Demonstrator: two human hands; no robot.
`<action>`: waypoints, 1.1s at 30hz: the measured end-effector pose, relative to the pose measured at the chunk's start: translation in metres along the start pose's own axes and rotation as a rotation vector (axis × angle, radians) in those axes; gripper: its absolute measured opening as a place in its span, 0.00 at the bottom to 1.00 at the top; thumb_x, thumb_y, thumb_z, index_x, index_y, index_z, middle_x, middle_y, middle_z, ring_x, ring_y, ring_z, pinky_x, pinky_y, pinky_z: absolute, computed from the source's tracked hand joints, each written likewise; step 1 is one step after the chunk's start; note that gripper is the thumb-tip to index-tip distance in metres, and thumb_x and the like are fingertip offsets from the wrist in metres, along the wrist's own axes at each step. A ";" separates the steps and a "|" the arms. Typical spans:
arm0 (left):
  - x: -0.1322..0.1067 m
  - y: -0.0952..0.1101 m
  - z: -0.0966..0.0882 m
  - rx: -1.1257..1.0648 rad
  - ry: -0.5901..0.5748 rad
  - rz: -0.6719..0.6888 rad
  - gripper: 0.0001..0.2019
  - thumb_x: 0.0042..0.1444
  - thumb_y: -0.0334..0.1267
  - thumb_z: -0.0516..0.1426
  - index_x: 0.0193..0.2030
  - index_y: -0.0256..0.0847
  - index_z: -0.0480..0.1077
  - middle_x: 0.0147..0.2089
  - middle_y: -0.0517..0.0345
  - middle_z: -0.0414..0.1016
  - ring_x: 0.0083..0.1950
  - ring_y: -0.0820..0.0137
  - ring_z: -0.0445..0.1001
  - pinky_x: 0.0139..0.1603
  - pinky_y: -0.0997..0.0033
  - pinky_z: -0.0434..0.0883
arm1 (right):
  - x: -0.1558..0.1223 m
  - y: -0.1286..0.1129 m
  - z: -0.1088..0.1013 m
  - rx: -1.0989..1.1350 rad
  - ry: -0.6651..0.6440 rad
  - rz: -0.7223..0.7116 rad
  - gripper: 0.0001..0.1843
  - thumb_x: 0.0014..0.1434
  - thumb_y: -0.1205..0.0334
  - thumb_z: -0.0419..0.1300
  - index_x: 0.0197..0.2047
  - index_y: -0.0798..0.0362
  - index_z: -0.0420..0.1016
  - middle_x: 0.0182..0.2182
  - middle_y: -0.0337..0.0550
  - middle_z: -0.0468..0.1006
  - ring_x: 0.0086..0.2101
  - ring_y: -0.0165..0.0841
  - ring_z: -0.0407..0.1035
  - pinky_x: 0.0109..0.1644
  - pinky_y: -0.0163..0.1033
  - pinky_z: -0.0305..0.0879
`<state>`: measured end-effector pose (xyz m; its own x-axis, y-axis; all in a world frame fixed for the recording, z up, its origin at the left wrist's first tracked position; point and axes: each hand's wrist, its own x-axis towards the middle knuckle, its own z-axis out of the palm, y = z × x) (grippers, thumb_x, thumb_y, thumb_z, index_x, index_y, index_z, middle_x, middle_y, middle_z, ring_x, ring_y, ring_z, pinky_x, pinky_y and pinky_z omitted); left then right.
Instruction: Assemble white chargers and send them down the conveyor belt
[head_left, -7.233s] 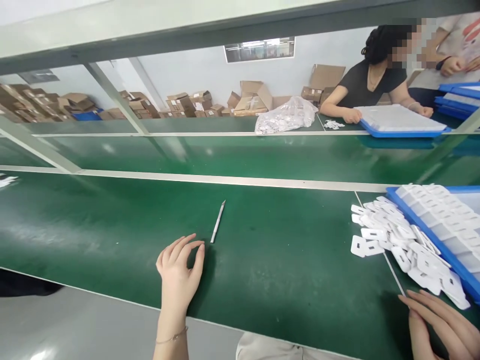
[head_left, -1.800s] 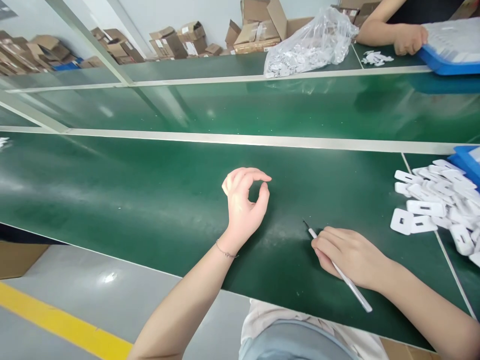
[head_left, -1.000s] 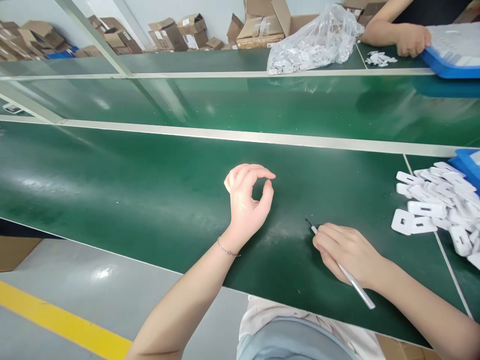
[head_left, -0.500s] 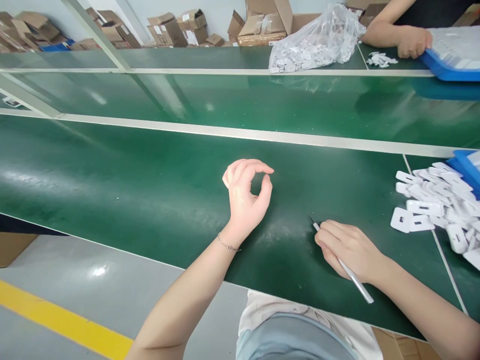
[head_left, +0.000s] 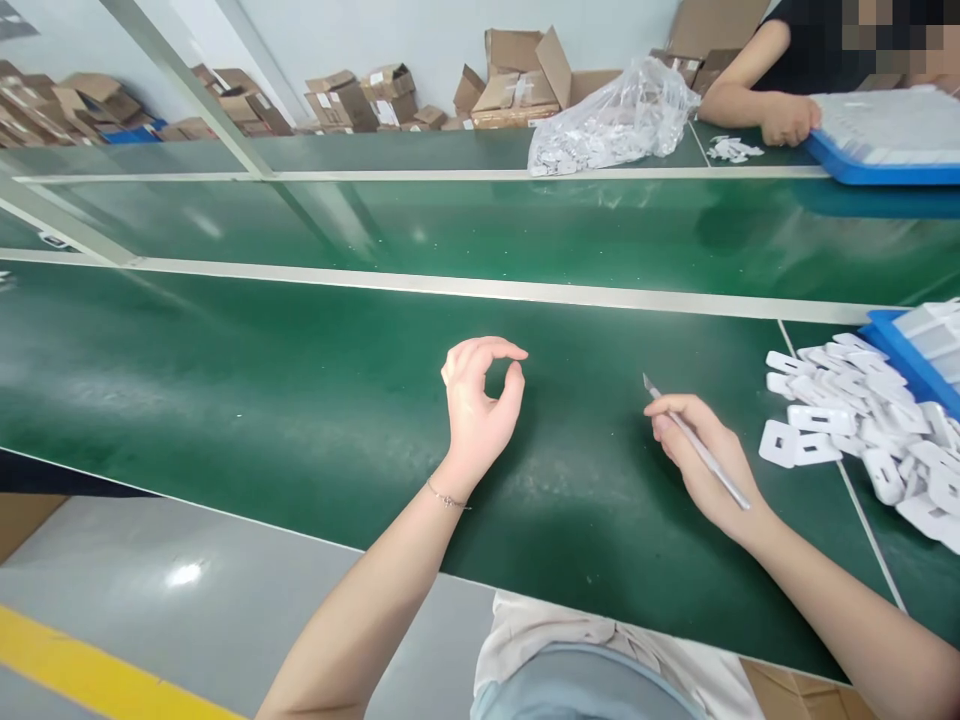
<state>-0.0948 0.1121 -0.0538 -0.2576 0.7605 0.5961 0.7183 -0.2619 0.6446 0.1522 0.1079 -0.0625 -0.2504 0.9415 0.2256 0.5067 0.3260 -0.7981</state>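
Observation:
My left hand [head_left: 480, 410] hovers over the green work surface [head_left: 360, 380], its thumb and index finger curved into a C with a gap between the tips. Nothing shows in it. In my right hand [head_left: 697, 480] is a slim silver craft knife [head_left: 714, 464], gripped like a pen between thumb and fingers. Its blade points up and away to the left, and the handle's end rests back toward my wrist. Right of that hand lies a loose heap of white plastic pieces [head_left: 821, 418] with rectangular slots, apart from my fingers.
A blue tray [head_left: 911, 350] stands behind the heap at the right edge. Pale rails [head_left: 450, 285] cross the bench. On the far side sit a clear plastic bag [head_left: 615, 120] of white parts, another person's hand [head_left: 791, 118] at a blue-rimmed tray [head_left: 885, 170], and cardboard boxes [head_left: 517, 95].
My right hand has turned, so the craft knife's blade now points farther up and its handle lies against the hand. My left hand keeps its curved shape. The view has tilted slightly.

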 end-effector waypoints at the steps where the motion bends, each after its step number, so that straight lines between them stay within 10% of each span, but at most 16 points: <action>1: 0.000 -0.001 0.000 -0.008 -0.014 -0.012 0.07 0.58 0.31 0.54 0.37 0.46 0.73 0.42 0.59 0.79 0.53 0.63 0.73 0.58 0.56 0.66 | 0.001 0.002 0.000 0.066 0.017 0.060 0.08 0.69 0.56 0.52 0.44 0.47 0.70 0.29 0.38 0.73 0.25 0.30 0.68 0.27 0.34 0.63; 23: 0.003 -0.006 0.003 -0.046 -0.132 -0.082 0.07 0.58 0.32 0.54 0.37 0.44 0.73 0.43 0.57 0.79 0.54 0.62 0.72 0.61 0.55 0.64 | 0.002 0.005 0.005 -0.015 -0.053 -0.219 0.15 0.67 0.65 0.50 0.55 0.44 0.63 0.41 0.42 0.76 0.40 0.33 0.74 0.45 0.39 0.73; 33: -0.004 0.018 0.008 -0.390 -0.617 -0.081 0.08 0.62 0.41 0.56 0.39 0.41 0.75 0.40 0.53 0.80 0.45 0.65 0.78 0.51 0.62 0.73 | 0.001 0.010 0.010 -0.120 0.009 -0.345 0.23 0.68 0.69 0.48 0.63 0.42 0.58 0.56 0.49 0.72 0.55 0.41 0.70 0.57 0.50 0.72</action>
<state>-0.0761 0.1087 -0.0487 0.1935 0.9523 0.2358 0.4004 -0.2961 0.8672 0.1484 0.1116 -0.0763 -0.4164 0.7751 0.4753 0.4869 0.6316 -0.6034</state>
